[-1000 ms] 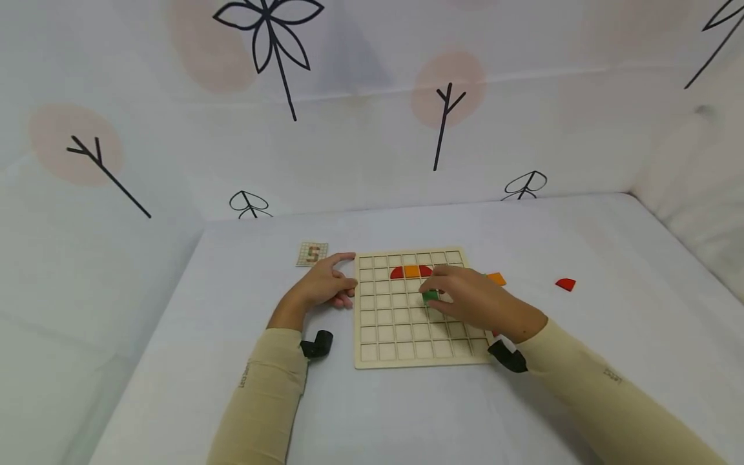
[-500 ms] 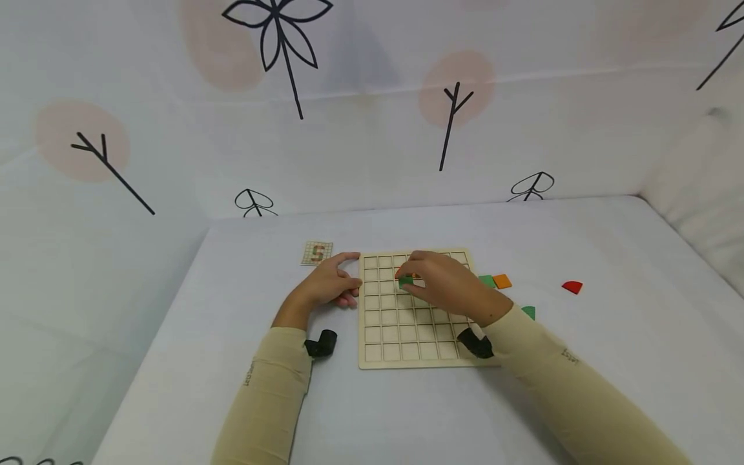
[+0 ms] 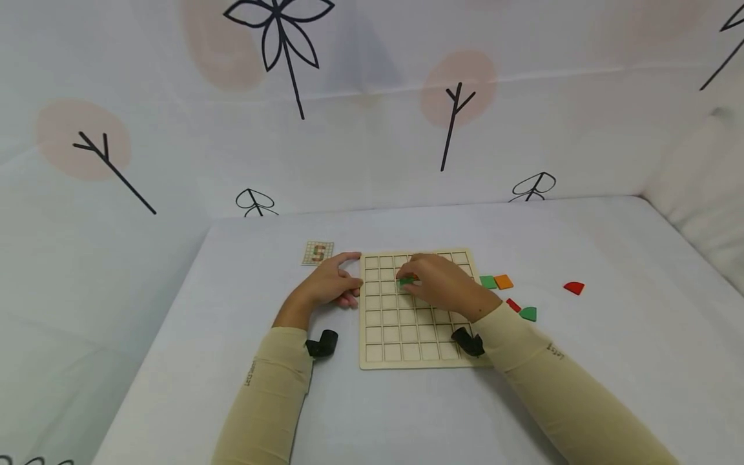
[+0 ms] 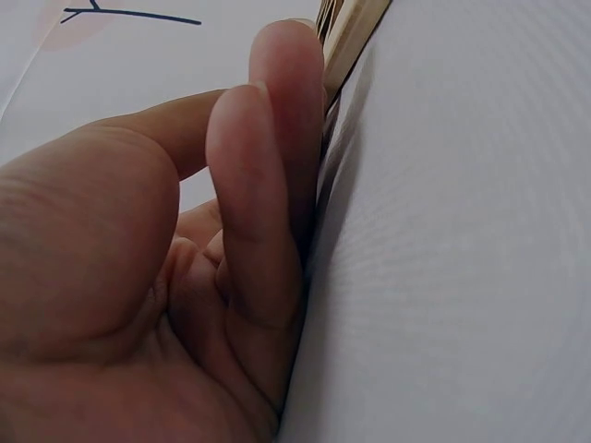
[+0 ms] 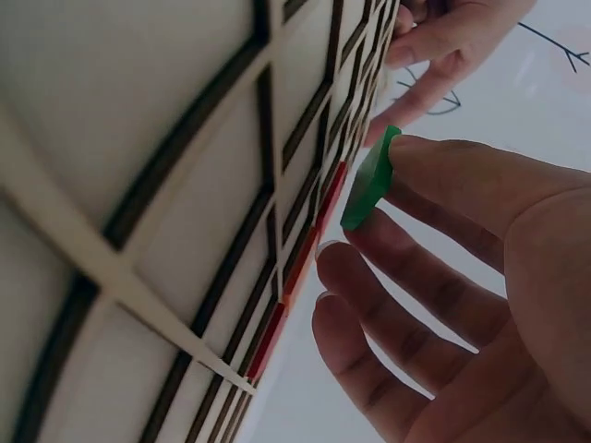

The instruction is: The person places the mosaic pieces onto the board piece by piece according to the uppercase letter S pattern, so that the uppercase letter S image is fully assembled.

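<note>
A pale wooden grid board lies on the white table. At its left edge my left hand touches the frame with index finger and thumb, the other fingers loosely bent. My right hand pinches a small green tile between thumb and fingertips. It holds the tile tilted, just off the board's upper-left cells. In the right wrist view a red piece, an orange piece and another red piece sit in one row of the grid. My right hand mostly hides that row from the head view.
Right of the board lie a green square, an orange square, a red piece, a green quarter-round and a red quarter-round. A small pattern card rests beyond my left hand.
My right hand has carried the green tile leftward across the board, up to just below the red and orange row, then nearly stopped. The left hand stays at the board's edge.
</note>
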A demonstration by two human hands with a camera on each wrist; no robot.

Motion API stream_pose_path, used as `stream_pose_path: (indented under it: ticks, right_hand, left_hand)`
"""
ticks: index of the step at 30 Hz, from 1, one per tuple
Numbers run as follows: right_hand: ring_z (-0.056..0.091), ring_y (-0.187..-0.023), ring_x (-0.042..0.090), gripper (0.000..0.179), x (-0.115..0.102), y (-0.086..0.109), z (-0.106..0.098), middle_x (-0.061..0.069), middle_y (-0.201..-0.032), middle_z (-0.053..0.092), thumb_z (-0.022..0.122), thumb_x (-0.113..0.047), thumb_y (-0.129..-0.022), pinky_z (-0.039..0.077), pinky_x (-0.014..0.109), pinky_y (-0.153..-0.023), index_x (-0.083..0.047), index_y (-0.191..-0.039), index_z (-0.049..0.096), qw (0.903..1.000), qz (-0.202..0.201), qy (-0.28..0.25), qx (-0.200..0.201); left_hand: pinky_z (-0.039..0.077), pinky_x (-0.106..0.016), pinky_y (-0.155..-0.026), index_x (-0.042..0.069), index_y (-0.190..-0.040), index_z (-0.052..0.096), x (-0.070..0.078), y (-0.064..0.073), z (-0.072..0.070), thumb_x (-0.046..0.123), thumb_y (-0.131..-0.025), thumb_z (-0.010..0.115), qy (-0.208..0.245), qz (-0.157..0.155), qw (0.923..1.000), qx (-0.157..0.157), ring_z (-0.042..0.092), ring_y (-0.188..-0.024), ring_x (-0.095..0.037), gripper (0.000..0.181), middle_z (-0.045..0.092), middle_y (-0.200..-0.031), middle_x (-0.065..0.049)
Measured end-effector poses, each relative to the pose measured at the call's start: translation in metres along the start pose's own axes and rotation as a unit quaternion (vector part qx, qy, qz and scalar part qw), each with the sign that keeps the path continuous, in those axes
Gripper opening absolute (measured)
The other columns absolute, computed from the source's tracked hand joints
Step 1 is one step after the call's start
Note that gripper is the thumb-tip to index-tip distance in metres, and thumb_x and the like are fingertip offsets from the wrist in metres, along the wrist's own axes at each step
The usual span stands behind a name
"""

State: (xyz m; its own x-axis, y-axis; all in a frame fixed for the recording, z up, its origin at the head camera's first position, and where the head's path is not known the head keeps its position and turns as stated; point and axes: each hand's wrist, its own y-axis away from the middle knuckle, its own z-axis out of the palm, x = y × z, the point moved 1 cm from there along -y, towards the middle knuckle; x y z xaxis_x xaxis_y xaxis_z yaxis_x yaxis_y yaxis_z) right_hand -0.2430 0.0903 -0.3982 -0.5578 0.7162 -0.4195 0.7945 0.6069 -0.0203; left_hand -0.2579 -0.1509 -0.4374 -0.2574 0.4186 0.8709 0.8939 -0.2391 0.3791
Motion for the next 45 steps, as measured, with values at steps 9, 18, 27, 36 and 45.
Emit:
stream_pose_path:
  ticks: [9,18,27,36,45]
  right_hand:
    - [0.063,-0.091,0.015,0.019,0.008,0.0,0.005,0.002,-0.102,0.07,0.074,-0.015,-0.091,0.056,0.035,-0.083,-0.009,-0.109,0.076,1.0,-0.008,-0.005,-0.002]
    - [0.062,-0.09,0.016,0.019,0.01,0.002,0.004,0.005,-0.104,0.067,0.073,-0.013,-0.091,0.056,0.033,-0.082,-0.005,-0.108,0.077,0.9999,-0.015,-0.003,-0.006]
    - [0.056,-0.081,0.015,0.021,0.01,0.003,0.004,0.007,-0.101,0.065,0.069,-0.006,-0.09,0.052,0.028,-0.074,-0.004,-0.109,0.076,0.9998,-0.018,-0.003,-0.002]
    - [0.054,-0.08,0.014,0.021,0.013,0.003,0.006,0.007,-0.1,0.064,0.07,-0.008,-0.091,0.051,0.027,-0.073,-0.006,-0.111,0.076,0.9999,-0.01,-0.005,0.0]
    - [0.053,-0.076,0.013,0.021,0.013,0.002,0.008,0.005,-0.099,0.064,0.071,-0.01,-0.091,0.049,0.026,-0.07,-0.007,-0.111,0.076,0.9998,-0.018,-0.004,0.005]
  left_hand:
    - [0.054,-0.024,-0.051,0.027,-0.155,0.034,0.0,-0.001,0.002,0.01,-0.096,0.065,-0.001,-0.004,1.0,0.001,0.067,-0.056,-0.014,0.068,0.068,-0.081,-0.009]
    - [0.054,-0.024,-0.051,0.026,-0.155,0.033,-0.001,-0.001,0.001,0.01,-0.096,0.064,-0.002,-0.002,1.0,0.003,0.066,-0.055,-0.014,0.068,0.068,-0.08,-0.009]
    - [0.054,-0.023,-0.051,0.026,-0.155,0.034,0.0,0.001,0.001,0.01,-0.096,0.065,-0.004,0.001,1.0,0.003,0.067,-0.055,-0.014,0.068,0.068,-0.08,-0.008]
    - [0.054,-0.024,-0.051,0.026,-0.155,0.033,0.0,0.0,0.001,0.01,-0.096,0.064,-0.001,-0.001,1.0,0.0,0.066,-0.055,-0.014,0.069,0.068,-0.08,-0.009]
    - [0.054,-0.023,-0.051,0.026,-0.155,0.032,0.001,0.0,0.001,0.011,-0.097,0.064,-0.003,-0.006,1.0,0.002,0.066,-0.054,-0.013,0.069,0.068,-0.081,-0.009]
